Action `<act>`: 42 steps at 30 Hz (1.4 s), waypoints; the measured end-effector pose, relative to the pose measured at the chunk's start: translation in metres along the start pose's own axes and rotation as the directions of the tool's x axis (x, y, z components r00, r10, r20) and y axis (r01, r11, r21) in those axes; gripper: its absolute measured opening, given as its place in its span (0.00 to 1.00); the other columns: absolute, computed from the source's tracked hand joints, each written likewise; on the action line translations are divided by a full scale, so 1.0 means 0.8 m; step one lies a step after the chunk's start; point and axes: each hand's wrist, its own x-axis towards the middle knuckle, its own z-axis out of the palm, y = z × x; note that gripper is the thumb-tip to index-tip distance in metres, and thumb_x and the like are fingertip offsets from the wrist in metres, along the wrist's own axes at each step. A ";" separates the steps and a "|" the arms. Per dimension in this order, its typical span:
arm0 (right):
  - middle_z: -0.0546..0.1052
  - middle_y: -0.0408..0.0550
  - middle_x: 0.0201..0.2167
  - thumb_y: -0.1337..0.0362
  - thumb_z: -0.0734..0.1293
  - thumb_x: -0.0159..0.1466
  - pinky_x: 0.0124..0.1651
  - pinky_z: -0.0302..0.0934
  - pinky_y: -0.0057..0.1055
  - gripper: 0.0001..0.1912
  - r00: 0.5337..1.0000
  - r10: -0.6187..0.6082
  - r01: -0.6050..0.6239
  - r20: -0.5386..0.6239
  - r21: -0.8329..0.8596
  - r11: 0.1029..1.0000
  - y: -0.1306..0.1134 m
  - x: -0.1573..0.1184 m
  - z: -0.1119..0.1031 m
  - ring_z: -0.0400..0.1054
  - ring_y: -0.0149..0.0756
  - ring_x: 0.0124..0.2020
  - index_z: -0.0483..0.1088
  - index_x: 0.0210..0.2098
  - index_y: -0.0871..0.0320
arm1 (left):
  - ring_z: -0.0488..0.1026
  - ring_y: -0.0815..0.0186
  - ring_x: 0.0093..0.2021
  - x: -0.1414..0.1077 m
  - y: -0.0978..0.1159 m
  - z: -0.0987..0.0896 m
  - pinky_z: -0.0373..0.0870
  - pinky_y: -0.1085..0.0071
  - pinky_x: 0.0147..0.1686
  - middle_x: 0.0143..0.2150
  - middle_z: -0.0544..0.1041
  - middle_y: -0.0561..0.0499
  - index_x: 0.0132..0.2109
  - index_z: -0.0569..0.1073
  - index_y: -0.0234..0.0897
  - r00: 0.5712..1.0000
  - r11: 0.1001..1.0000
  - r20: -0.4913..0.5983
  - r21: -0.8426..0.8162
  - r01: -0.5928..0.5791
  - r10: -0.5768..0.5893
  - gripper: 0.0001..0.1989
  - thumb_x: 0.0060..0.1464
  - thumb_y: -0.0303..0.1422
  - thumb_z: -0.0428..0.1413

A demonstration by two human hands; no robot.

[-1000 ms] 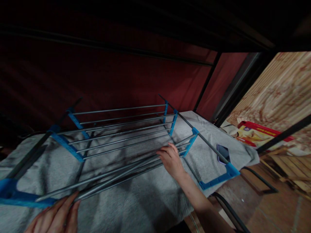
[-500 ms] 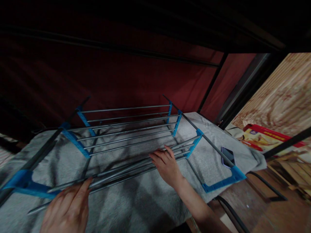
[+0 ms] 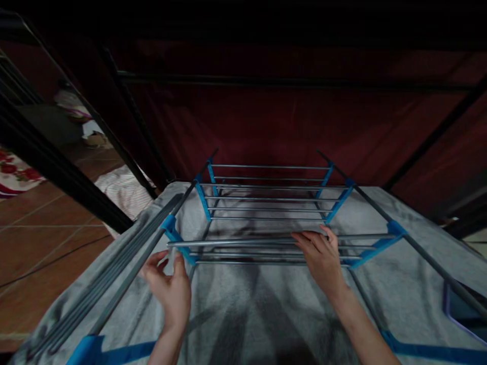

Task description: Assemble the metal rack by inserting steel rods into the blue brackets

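A rack of metal tubes and blue plastic brackets lies on a grey cloth. My right hand (image 3: pixel 321 256) has its fingers curled over a grey metal rod (image 3: pixel 232 243) on the near tier, with its thumb behind. At the left this rod's free end overlaps the left blue bracket (image 3: pixel 173 232); its right end meets the right blue bracket (image 3: pixel 380 246). Just below the free end, my left hand (image 3: pixel 169 286) is open, thumb and fingers apart, holding nothing. Thinner rods run below the gripped one, between the same brackets.
Several loose tubes (image 3: pixel 110 274) lie along the left edge of the grey cloth (image 3: pixel 251 304). A phone (image 3: pixel 464 309) sits at the right. Dark posts (image 3: pixel 76 167) and a dark red cloth (image 3: pixel 266 126) enclose the back. Tiled floor (image 3: pixel 49 218) shows at left.
The view has swung left. My left hand has let go of the rods and opened by the left bracket. Rods that lay askew toward me now span the near brackets; my right hand stays on them.
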 end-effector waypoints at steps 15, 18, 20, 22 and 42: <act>0.80 0.45 0.41 0.69 0.64 0.72 0.68 0.52 0.47 0.18 1.000 -0.002 0.002 -0.029 -0.009 1.000 0.012 0.004 0.009 0.74 0.36 0.41 0.74 0.58 0.47 | 0.77 0.57 0.57 0.043 -0.016 0.030 0.64 0.57 0.68 0.51 0.82 0.45 0.53 0.79 0.39 0.977 0.942 0.207 -0.315 0.114 -0.049 0.20 0.60 0.47 0.58; 0.80 0.45 0.41 0.68 0.64 0.72 0.68 0.53 0.47 0.18 0.999 0.006 -0.007 -0.031 -0.004 1.000 0.012 0.003 0.011 0.74 0.36 0.42 0.74 0.58 0.47 | 0.78 0.59 0.55 0.041 -0.022 0.037 0.67 0.59 0.65 0.51 0.82 0.45 0.54 0.78 0.40 0.975 0.929 0.216 -0.345 0.134 -0.060 0.22 0.60 0.48 0.59; 0.80 0.45 0.41 0.68 0.65 0.72 0.67 0.53 0.46 0.17 0.999 0.014 -0.014 -0.035 0.000 1.000 0.013 0.002 0.012 0.74 0.37 0.42 0.74 0.58 0.47 | 0.78 0.59 0.54 0.038 -0.023 0.042 0.69 0.60 0.63 0.51 0.82 0.45 0.54 0.78 0.39 0.977 0.929 0.192 -0.338 0.151 -0.089 0.23 0.59 0.49 0.59; 0.80 0.45 0.41 0.67 0.65 0.72 0.67 0.53 0.46 0.17 0.999 0.018 -0.018 -0.037 0.004 1.000 0.014 0.001 0.012 0.74 0.37 0.43 0.74 0.58 0.47 | 0.78 0.59 0.52 0.034 -0.022 0.046 0.70 0.60 0.61 0.48 0.83 0.45 0.52 0.79 0.38 0.979 0.930 0.160 -0.324 0.173 -0.127 0.23 0.58 0.49 0.60; 0.79 0.46 0.40 0.67 0.65 0.72 0.65 0.57 0.46 0.18 0.998 0.030 -0.030 -0.054 0.011 0.999 0.018 -0.001 0.012 0.74 0.37 0.43 0.74 0.59 0.47 | 0.77 0.55 0.55 0.035 -0.038 0.047 0.68 0.55 0.64 0.51 0.81 0.42 0.53 0.78 0.35 0.988 0.971 0.074 -0.187 0.149 -0.137 0.28 0.57 0.53 0.59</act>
